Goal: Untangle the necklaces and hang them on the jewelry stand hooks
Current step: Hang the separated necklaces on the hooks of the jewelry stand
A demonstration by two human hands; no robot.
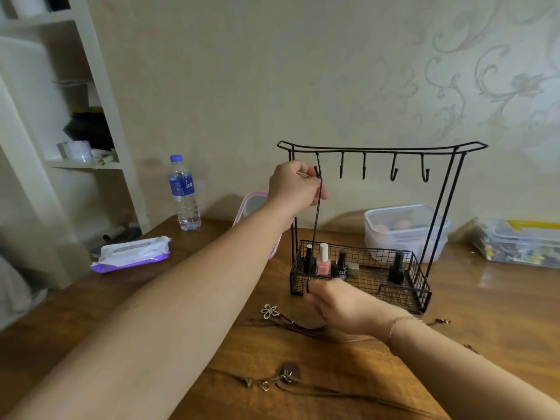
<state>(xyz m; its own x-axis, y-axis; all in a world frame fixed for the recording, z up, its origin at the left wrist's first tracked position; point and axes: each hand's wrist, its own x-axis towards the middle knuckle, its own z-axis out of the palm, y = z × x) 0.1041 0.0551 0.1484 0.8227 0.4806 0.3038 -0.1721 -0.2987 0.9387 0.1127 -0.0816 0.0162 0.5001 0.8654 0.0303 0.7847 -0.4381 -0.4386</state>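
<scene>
Hidden: my left hand (295,187) covers the leftmost hook of the stand (381,150); I cannot tell whether the cord (317,213) is on it.
Left hand: raised, fingers pinched on the cord's top.
Right hand (336,304): low before the stand's basket, closed on the cord's lower end, blurred.
Necklaces (272,312): on the surface (485,298) before the stand.

Dim warm light, soft shadows, glare on table (491,286), edges bowed
</scene>
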